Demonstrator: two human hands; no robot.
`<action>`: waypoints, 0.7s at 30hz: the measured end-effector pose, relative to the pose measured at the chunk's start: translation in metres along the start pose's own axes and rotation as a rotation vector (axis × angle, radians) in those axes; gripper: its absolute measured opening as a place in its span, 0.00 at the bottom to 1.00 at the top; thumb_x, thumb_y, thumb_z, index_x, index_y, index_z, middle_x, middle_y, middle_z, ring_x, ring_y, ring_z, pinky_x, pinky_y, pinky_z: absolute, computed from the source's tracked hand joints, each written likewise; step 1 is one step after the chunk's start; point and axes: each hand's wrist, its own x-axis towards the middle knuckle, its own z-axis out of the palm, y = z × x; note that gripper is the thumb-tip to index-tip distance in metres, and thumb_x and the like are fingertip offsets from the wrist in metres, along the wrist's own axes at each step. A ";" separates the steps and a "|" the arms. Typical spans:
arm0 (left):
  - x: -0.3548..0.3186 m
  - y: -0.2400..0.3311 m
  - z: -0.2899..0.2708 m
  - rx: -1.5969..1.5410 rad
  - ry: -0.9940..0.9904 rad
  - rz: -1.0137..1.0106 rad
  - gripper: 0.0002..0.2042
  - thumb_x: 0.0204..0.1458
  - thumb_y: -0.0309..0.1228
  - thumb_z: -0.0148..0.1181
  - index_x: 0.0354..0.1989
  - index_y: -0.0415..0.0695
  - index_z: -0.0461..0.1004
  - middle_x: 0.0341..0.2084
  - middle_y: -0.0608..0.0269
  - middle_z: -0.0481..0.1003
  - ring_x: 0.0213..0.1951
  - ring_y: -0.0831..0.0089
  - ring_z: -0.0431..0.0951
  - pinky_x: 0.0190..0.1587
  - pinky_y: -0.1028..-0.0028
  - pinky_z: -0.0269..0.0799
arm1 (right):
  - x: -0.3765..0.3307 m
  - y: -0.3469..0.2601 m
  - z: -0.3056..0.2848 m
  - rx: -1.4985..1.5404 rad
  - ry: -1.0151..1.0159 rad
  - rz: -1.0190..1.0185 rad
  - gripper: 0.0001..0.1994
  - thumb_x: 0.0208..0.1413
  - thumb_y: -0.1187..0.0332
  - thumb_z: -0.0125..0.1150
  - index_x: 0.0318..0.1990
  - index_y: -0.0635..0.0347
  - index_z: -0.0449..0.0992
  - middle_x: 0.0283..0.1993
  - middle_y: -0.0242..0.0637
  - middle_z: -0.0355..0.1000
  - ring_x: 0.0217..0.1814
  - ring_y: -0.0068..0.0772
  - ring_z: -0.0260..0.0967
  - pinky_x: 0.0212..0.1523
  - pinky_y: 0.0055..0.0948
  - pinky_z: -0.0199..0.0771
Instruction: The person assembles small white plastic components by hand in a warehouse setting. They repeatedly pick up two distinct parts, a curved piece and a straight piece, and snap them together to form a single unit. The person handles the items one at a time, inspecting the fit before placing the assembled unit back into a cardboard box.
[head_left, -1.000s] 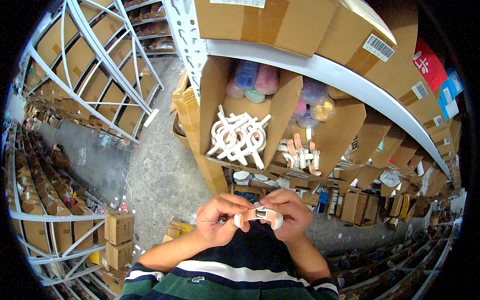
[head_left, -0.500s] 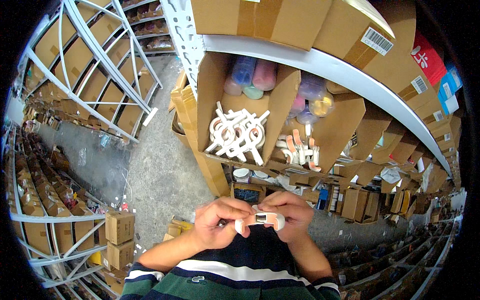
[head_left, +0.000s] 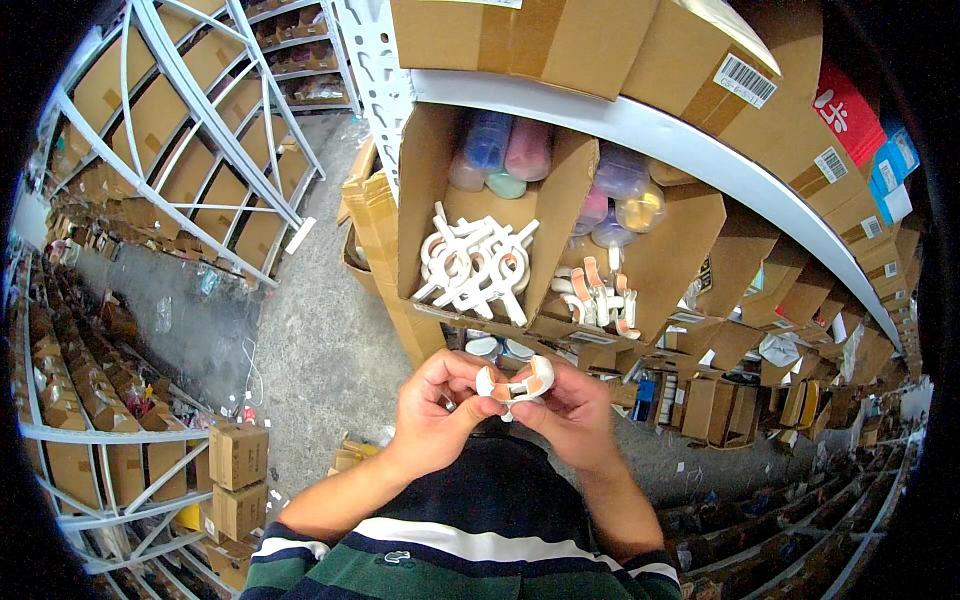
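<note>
Both my hands hold one small white plastic clamp [head_left: 515,384] with orange pads, at chest height in front of the shelf. My left hand [head_left: 435,405] grips its left end with thumb and fingers. My right hand [head_left: 570,410] pinches its right end. Just above, an open cardboard bin [head_left: 430,190] holds a pile of white clamps [head_left: 478,268]. A neighbouring bin [head_left: 670,250] holds several white and orange clamps [head_left: 598,295].
Pastel plastic cups [head_left: 505,150] sit at the back of the bins. Sealed cartons [head_left: 560,40] stand on the shelf above. White metal racks [head_left: 200,150] with boxes line the aisle at left. Small cartons [head_left: 238,470] sit stacked on the concrete floor [head_left: 310,340].
The clamp has turned in my hands, so its curved orange-padded jaws now face up. My hands have stayed at the same place before my chest.
</note>
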 end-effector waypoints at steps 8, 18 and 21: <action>0.033 0.018 -0.016 0.063 -0.090 -0.267 0.13 0.56 0.33 0.61 0.45 0.39 0.70 0.33 0.68 0.73 0.29 0.85 0.69 0.31 0.83 0.65 | 0.010 0.014 -0.011 0.230 0.039 0.191 0.12 0.55 0.76 0.59 0.47 0.66 0.73 0.39 0.39 0.76 0.36 0.30 0.76 0.37 0.29 0.79; 0.011 0.025 -0.034 -0.242 -0.103 -0.309 0.21 0.64 0.41 0.45 0.56 0.36 0.66 0.24 0.69 0.65 0.22 0.80 0.60 0.24 0.81 0.56 | 0.009 0.002 -0.006 0.999 0.260 0.305 0.13 0.64 0.65 0.48 0.47 0.64 0.71 0.42 0.45 0.74 0.43 0.38 0.74 0.45 0.37 0.78; 0.013 0.031 -0.027 -0.416 -0.058 -0.409 0.22 0.64 0.41 0.45 0.59 0.37 0.65 0.24 0.69 0.64 0.22 0.81 0.60 0.24 0.81 0.57 | 0.008 0.005 -0.003 1.067 0.200 0.276 0.13 0.64 0.63 0.47 0.46 0.63 0.72 0.41 0.42 0.72 0.44 0.35 0.68 0.47 0.35 0.71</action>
